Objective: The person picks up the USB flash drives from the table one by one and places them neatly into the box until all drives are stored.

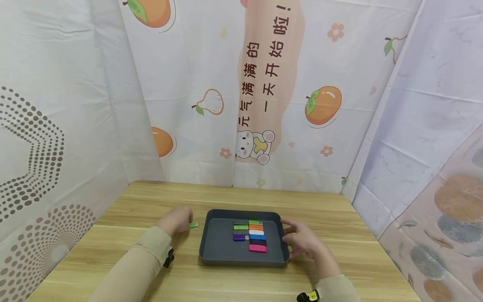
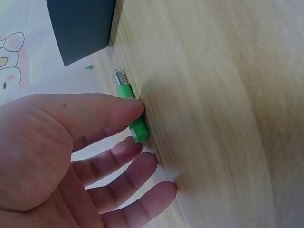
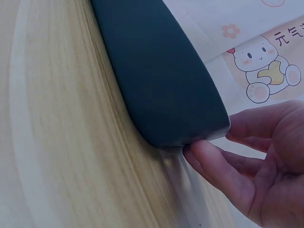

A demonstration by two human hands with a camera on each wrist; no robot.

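My left hand (image 1: 182,219) is on the table left of the tray, pinching a green USB stick (image 2: 138,129) between thumb and index finger. Its bare metal plug points toward the tray in the left wrist view, and the other fingers are spread by the tabletop. The dark grey tray (image 1: 222,263) holds USB sticks in two columns, among them a purple one (image 1: 239,238), a blue one (image 1: 257,237) and a pink one (image 1: 258,248). At the tray's right end, my right hand (image 1: 303,239) touches the outer wall with thumb and fingertips, its fingers loosely spread.
A wooden table (image 1: 226,285) bears the tray. Printed curtains (image 1: 188,63) hang behind it and along both sides. Black wrist straps (image 1: 169,258) show at the cuffs of the light sleeves.
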